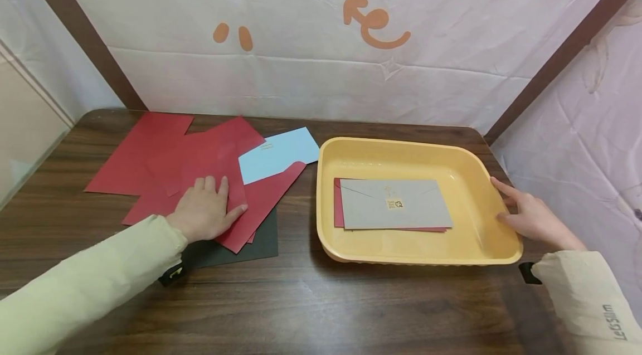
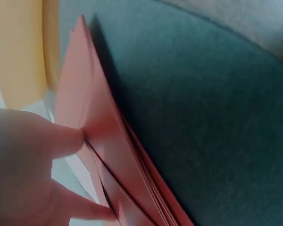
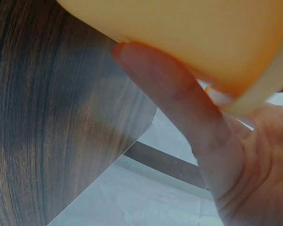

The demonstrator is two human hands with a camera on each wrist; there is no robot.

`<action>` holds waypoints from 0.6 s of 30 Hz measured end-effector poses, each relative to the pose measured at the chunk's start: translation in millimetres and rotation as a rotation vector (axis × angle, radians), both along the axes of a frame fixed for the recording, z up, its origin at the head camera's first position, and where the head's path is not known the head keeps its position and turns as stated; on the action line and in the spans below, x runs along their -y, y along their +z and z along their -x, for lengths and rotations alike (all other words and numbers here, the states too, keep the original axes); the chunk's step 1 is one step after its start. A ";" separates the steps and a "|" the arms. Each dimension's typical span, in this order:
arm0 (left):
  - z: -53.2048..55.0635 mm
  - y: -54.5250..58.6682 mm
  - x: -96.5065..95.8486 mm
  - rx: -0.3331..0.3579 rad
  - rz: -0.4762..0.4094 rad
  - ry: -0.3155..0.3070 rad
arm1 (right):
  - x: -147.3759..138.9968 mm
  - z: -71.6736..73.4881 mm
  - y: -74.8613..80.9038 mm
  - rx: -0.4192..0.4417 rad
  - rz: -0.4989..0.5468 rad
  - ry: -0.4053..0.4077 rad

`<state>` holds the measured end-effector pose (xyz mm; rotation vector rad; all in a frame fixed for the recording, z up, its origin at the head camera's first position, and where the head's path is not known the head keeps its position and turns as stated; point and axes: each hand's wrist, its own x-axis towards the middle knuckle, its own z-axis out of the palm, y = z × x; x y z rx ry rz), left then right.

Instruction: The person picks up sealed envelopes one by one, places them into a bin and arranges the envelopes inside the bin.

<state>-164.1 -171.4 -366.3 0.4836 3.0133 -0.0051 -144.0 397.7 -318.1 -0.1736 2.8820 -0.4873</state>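
Head view: your left hand lies fingers out and relaxed on the red envelopes, closed on nothing, while your right hand grips the right wall of the yellow tray. Spread the left fingers lightly and slide rather than press, since the overlapping paper will likely drag in a clump. The reds fan out beneath and beyond your left palm; the light blue envelope sits past the thumb, and the black sheet shows nearer you. Left of your right hand, inside the tray, the gray envelope overlies a red one.

Left wrist view: your thumb and a finger touch the stacked reds near their layered edges; feel for one layer there before you lift.

Right wrist view: the tray wall meets your fingers; brace it gently, without tipping.
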 end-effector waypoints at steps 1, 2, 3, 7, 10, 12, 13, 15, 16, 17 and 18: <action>-0.9 -0.4 -1.0 -0.008 0.000 0.002 | -0.5 0.2 -0.1 -0.001 0.001 0.002; -1.8 -0.8 -2.1 -0.019 -0.001 0.003 | -0.6 0.3 0.3 -0.003 -0.002 0.001; -2.8 -1.3 -3.3 -0.029 -0.003 0.006 | -0.7 0.4 0.5 -0.005 -0.006 0.000; -6.2 -4.5 -9.2 -0.051 -0.032 0.050 | -0.3 0.9 0.8 -0.013 -0.017 0.002; -6.9 -6.7 -14.7 -0.068 -0.058 0.081 | 0.2 1.0 0.6 -0.015 -0.017 0.005; -6.3 -6.7 -19.0 -0.080 -0.074 0.100 | 0.1 0.7 0.5 -0.015 -0.014 0.009; -5.6 -6.5 -21.2 -0.085 -0.082 0.103 | 0.1 0.6 0.5 -0.014 -0.014 0.008; -3.6 -5.2 -26.1 -0.091 -0.087 0.103 | 0.1 0.2 0.4 -0.013 -0.013 0.008; -2.3 -4.5 -28.9 -0.085 -0.081 0.105 | 0.1 0.1 0.3 -0.012 -0.011 0.009; -0.8 -3.9 -31.8 -0.080 -0.066 0.102 | 0.0 0.0 0.2 -0.011 -0.010 0.009; 0.7 -3.3 -35.0 -0.075 -0.049 0.099 | 0.1 -0.1 0.1 -0.011 -0.009 0.008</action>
